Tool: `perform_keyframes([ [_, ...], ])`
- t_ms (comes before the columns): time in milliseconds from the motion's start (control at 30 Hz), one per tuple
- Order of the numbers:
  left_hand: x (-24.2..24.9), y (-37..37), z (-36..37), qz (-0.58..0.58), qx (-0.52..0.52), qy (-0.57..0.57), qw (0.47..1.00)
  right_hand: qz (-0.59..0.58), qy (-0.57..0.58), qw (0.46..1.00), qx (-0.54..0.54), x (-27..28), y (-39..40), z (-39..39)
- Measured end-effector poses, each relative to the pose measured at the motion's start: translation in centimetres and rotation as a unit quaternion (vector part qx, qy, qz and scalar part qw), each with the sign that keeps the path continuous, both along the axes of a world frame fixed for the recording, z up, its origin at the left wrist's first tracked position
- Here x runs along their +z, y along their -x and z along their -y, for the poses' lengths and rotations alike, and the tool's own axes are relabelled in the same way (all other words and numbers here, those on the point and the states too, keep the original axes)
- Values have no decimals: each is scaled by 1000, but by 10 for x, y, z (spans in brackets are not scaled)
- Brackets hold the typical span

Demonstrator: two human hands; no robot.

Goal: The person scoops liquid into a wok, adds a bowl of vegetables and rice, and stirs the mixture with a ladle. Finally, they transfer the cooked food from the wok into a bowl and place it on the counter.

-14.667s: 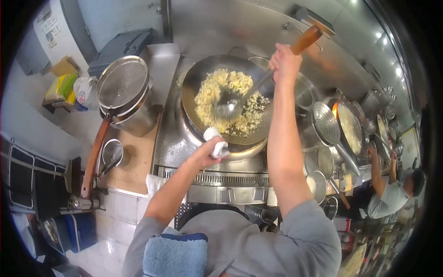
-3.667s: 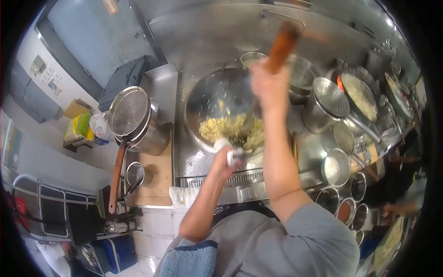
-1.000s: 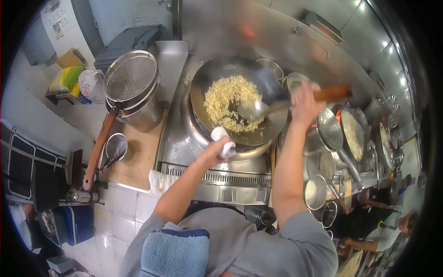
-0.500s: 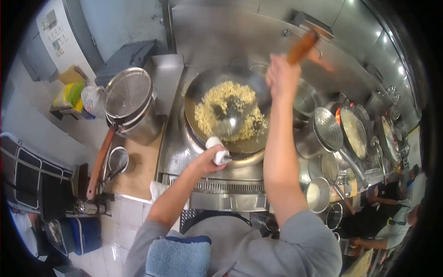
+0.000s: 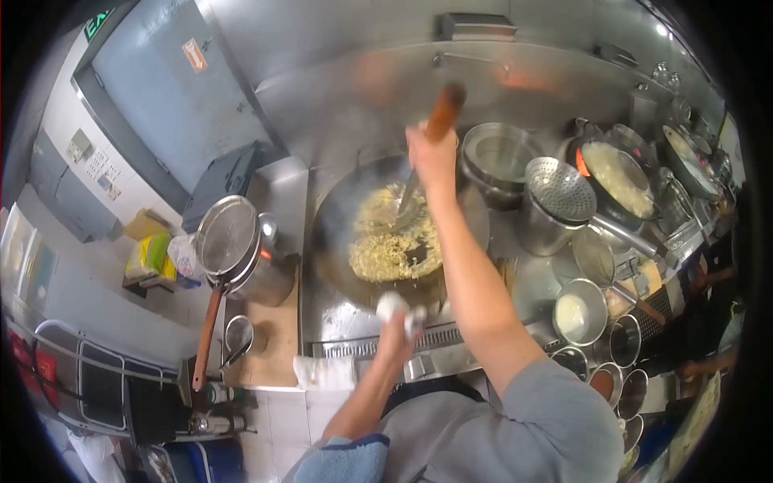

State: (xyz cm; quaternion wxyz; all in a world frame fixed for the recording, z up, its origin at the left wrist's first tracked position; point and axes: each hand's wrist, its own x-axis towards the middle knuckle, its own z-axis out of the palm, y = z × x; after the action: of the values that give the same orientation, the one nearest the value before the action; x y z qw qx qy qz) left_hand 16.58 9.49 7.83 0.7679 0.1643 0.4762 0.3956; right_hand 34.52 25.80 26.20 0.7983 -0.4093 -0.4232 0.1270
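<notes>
A large wok (image 5: 332, 278) sits on the burner with light yellow fried rice (image 5: 390, 256) inside, and steam rises from it. My left hand (image 5: 396, 338) is closed around white cloth (image 5: 391, 304) at the wok's near side; a metal end shows beside the fingers. Over the wok, my right hand (image 5: 432, 161) grips the wooden handle of a ladle (image 5: 411, 191). The handle's blurred end points up and away, while the metal shaft runs down into the rice. The ladle's bowl is partly hidden by steam and rice.
Left stands a pot (image 5: 274, 278) with a mesh strainer (image 5: 228, 233) on top. To the right are a perforated strainer (image 5: 561, 189), a pan of pale food over flame (image 5: 616, 173) and several metal containers. A folded white cloth (image 5: 324, 373) lies at the counter edge. Other people are at far right.
My head view has turned. My right hand has come down and inward with the ladle, its shaft now steeper. The rice has shifted within the wok. Both hands keep their grip.
</notes>
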Motion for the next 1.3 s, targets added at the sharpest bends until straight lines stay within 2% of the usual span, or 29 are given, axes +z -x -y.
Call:
perform_keyframes([
  [67, 19, 20, 36, -7, -32, 9, 999, -110, 36, 987, 113, 59, -17, 23],
  [100, 25, 25, 36, -9, -37, 15, 999, -80, 28, 993, 81, 67, -14, 42],
  [133, 28, 30, 37, -9, -41, 26, 999, -49, 27, 997, 50, 61, -4, 66],
  [167, 13, 35, 3, 38, -72, 24, 996, -19, 6, 1000, 24, 39, 15, 88],
  [200, -13, 34, -35, 18, -141, -118, 983, 15, -22, 1000, -7, 16, 31, 94],
  [267, -18, 21, -35, 15, -126, -138, 982, 73, -49, 992, -89, -24, 36, 54],
  [300, -21, 14, -35, 13, -119, -148, 982, 61, -33, 994, -85, -26, 25, 33],
  [333, 4, 8, -7, 8, -53, -27, 998, -24, 11, 1000, -3, -11, 15, 22],
  [367, 14, 15, 22, -21, -45, -20, 999, -93, 37, 993, 57, 25, 3, 27],
  [400, 16, 28, 42, -53, -38, -13, 998, -112, 16, 988, 110, 46, -8, 31],
  [467, 22, 39, 24, 2, -75, -14, 997, -83, 17, 994, 74, 55, -5, 59],
  [500, 24, 52, 21, 28, -87, -4, 996, -49, 23, 998, 39, 39, 12, 81],
  [533, 13, 52, -17, 37, -126, -46, 990, -14, 27, 999, 8, 23, 31, 99],
  [600, -12, 40, -73, 85, -154, -108, 978, -46, 9, 999, -24, -22, 58, 90],
  [633, -9, 39, -60, -58, -193, -259, 945, -21, 36, 996, -82, -39, 50, 73],
  [700, -27, 39, -30, -99, -178, -241, 949, 3, 102, 992, -77, -51, 12, 70],
  [733, -50, 45, -16, 4, -126, -73, 989, 56, 101, 993, -39, -32, -6, 92],
  [800, -1, 66, 33, -23, -90, -32, 995, 153, 261, 952, -38, -21, -30, 160],
  [867, 3, 70, 10, 37, -102, -40, 993, 193, 355, 912, 74, -27, -31, 230],
  [933, 6, 72, -24, 78, -100, -37, 991, 33, 351, 879, 320, -50, -10, 273],
  [967, 9, 68, -47, 93, -92, -34, 991, -117, 294, 861, 398, -64, 5, 283],
  [1000, 12, 63, -71, 108, -85, -31, 990, -263, 222, 820, 458, -78, 17, 292],
  [1033, -17, 63, -100, 108, -134, -24, 985, -342, 190, 797, 460, -99, 31, 291],
  [1067, -17, 58, -109, 110, -131, -11, 985, -418, 152, 769, 459, -109, 50, 285],
  [1100, -28, 57, -118, 121, -157, -8, 980, -378, 139, 843, 356, -114, 83, 278],
  [1167, -47, 55, -132, 136, -208, 7, 969, -344, 168, 869, 312, -124, 102, 256],
  [1233, -55, 62, -145, 156, -256, 45, 953, -365, 245, 779, 447, -158, 68, 219],
  [1267, -55, 63, -143, 147, -280, 68, 946, -197, 401, 833, 325, -100, 66, 238],
  [1300, -49, 66, -146, 136, -297, 87, 941, -20, 480, 817, 319, -102, 44, 246],
])
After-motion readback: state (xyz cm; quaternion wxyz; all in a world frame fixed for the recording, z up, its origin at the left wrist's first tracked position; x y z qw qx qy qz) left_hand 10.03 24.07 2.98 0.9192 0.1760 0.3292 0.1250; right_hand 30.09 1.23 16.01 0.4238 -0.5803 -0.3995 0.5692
